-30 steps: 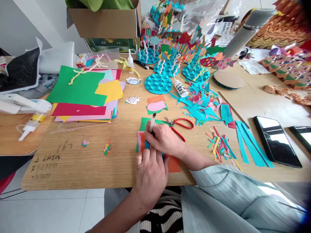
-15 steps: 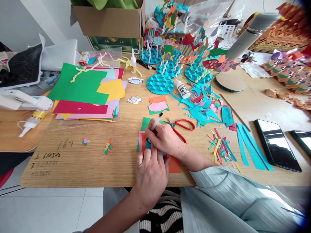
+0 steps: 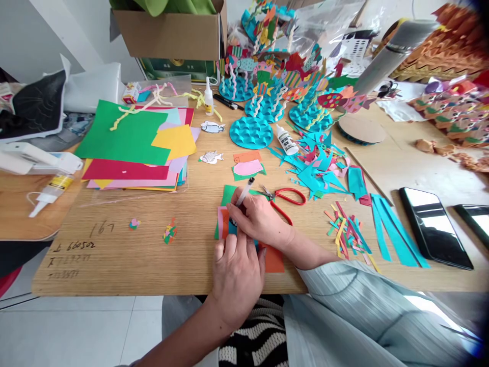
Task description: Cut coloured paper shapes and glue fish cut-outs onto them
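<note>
A pen (image 3: 245, 191) with a pale barrel and dark end is gripped in my right hand (image 3: 263, 216), its tip hidden behind the fingers. My left hand (image 3: 237, 272) lies flat with fingers stretched forward, pressing on a small stack of coloured papers. Green paper (image 3: 228, 194), a pink strip (image 3: 220, 222) and orange paper (image 3: 273, 260) show around the hands, with a bit of blue between them. Red-handled scissors (image 3: 290, 195) lie open just beyond my right hand. Ahead are a pink cut-out (image 3: 248, 167) on green paper and two paper fish (image 3: 211, 157).
Coloured sheets (image 3: 126, 132) are stacked at left. Blue scraps (image 3: 319, 168), thin strips (image 3: 349, 229) and a phone (image 3: 435, 229) lie at right. A glue bottle (image 3: 286, 140) leans near a blue bumpy disc (image 3: 251, 132). Finished fish crafts (image 3: 267, 97) and a cardboard box (image 3: 171, 33) stand behind.
Almost nothing differs. The pen and my right hand have shifted very slightly, and the whole view has moved a touch; my left hand stays in place on the papers.
</note>
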The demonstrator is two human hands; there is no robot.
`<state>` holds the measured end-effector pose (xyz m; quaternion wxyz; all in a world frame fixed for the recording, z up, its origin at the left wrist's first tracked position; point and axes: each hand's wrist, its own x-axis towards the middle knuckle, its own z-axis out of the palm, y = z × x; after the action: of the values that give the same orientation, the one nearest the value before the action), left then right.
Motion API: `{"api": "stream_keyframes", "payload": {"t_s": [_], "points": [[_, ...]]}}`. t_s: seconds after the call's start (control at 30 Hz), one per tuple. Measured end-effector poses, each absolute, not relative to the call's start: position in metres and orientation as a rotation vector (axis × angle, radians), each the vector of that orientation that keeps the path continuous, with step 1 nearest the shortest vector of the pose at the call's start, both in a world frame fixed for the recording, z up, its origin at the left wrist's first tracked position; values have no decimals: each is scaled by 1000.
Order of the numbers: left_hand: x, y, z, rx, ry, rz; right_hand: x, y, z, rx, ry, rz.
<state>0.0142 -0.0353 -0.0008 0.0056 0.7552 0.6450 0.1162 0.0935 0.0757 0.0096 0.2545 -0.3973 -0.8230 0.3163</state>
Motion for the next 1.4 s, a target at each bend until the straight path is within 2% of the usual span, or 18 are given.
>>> {"api": "stream_keyframes", "payload": {"t_s": [1.23,1.4], "points": [[14,-36,0,2357,2009,367,94,74,13,-1120,-2356,777],[14,-35,-1,2375,2027,331,98,72,18,-1028,-2059,864]]}}
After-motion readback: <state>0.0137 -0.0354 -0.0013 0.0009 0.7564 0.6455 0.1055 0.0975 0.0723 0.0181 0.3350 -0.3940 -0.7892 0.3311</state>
